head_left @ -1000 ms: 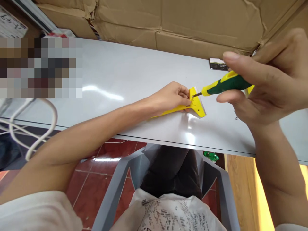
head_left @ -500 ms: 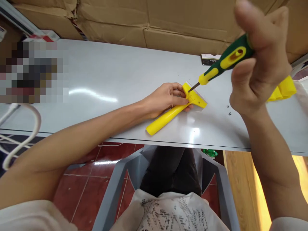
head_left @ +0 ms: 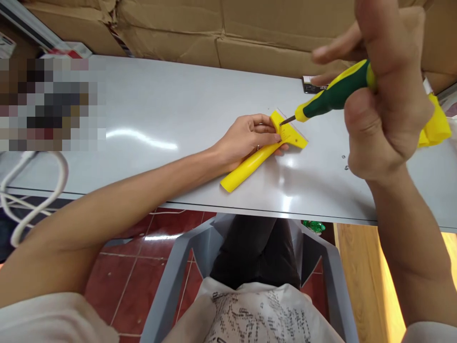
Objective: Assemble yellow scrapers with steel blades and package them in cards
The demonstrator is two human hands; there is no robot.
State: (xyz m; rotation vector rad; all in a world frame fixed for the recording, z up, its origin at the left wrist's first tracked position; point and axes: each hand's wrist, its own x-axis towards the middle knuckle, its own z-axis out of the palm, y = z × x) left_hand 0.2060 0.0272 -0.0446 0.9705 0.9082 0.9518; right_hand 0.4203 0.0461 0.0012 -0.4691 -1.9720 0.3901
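Note:
A yellow scraper [head_left: 250, 166] with a wide head and a thin blade edge lies tilted just over the table. My left hand [head_left: 248, 138] is closed around it where the handle meets the head. In my right hand [head_left: 391, 105] is a green and yellow screwdriver [head_left: 333, 95], its handle end against the palm and the thumb below. Some fingers of that hand stretch away from the handle. The screwdriver's tip meets the scraper head at a small screw spot near its upper corner. A second screw spot shows near the lower corner.
Small screws or nuts [head_left: 346, 167] lie on the white table [head_left: 160, 105], left of my right wrist. Several yellow pieces [head_left: 437, 124] sit at the right. A small black-and-white box [head_left: 312, 85] stands by the cardboard boxes [head_left: 171, 43]. A white cable [head_left: 64, 171] loops at the left.
The screwdriver handle has turned about its axis, and my right fingers have spread from it. Its tip stays at the scraper head. My left hand keeps its hold; the view has shifted slightly.

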